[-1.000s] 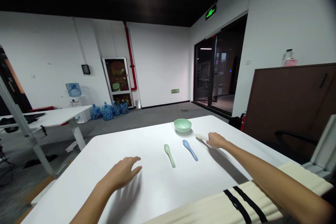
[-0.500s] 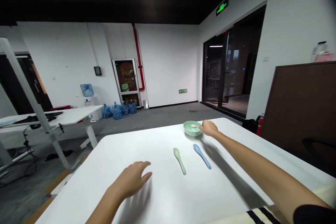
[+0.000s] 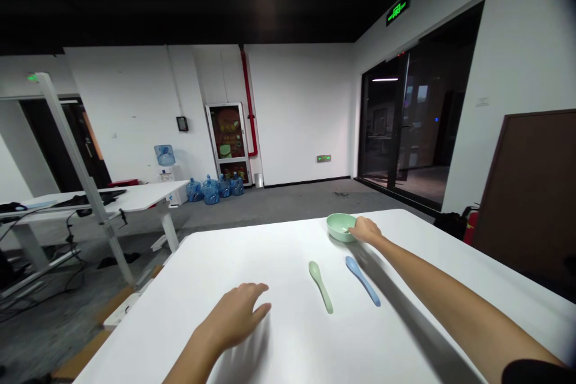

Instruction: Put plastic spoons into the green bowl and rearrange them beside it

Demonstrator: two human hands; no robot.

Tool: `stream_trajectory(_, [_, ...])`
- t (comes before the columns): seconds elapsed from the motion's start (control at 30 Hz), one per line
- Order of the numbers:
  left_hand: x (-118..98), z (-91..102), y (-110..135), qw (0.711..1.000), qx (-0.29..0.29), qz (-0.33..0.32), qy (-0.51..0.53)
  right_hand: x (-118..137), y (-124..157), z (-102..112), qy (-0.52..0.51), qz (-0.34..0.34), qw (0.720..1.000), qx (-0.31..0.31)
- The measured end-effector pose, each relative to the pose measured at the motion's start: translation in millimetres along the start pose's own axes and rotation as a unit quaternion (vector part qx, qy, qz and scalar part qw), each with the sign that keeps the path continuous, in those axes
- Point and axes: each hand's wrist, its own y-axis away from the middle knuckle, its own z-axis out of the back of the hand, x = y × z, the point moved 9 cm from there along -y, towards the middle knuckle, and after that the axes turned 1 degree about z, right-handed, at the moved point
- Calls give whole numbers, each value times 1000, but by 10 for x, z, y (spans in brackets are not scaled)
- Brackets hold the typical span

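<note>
At the far side of the white table (image 3: 279, 264), a mint-green bowl (image 3: 337, 227) stands upright. My right hand (image 3: 366, 231) is at its right rim, fingers closed on a pale spoon (image 3: 345, 230). Only a small bit of that spoon shows inside the bowl; its handle is hidden by my fingers. Nearer to me lie a light green spoon (image 3: 321, 288) and, to its right, a blue spoon (image 3: 362, 281), both with their bowls pointing away. My left hand (image 3: 238, 315) hovers over the table left of the green spoon, fingers apart and holding nothing.
Beyond the table, several blue water bottles (image 3: 210, 190) stand on the floor by the wall. Another white table (image 3: 148, 192) with cables and dark items is at the left, behind a metal post (image 3: 81, 150). A brown panel (image 3: 531, 186) rises at the right.
My right hand has lowered the pale spoon into the bowl, so less of it shows. My left hand stays open over the table. The whole view has turned slightly left.
</note>
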Motion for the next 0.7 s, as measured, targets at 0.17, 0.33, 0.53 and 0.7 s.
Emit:
stream_trajectory(0.17, [-1,10,28,1000,-4,2,-4,0,64,-14,-10,-1,1000,2])
stream_trajectory(0.33, [16,-19,40,1000,2,5,-7,-61,276,217,-29,0,999,-17])
stream_trajectory(0.53, [39,-26,40,1000,-16,-7,-9,-165,785,631,-47,56,996,-51])
stream_trajectory(0.7, [38,32,82,999,-31,-14,-12,-198,1284,801,-54,126,989,-53])
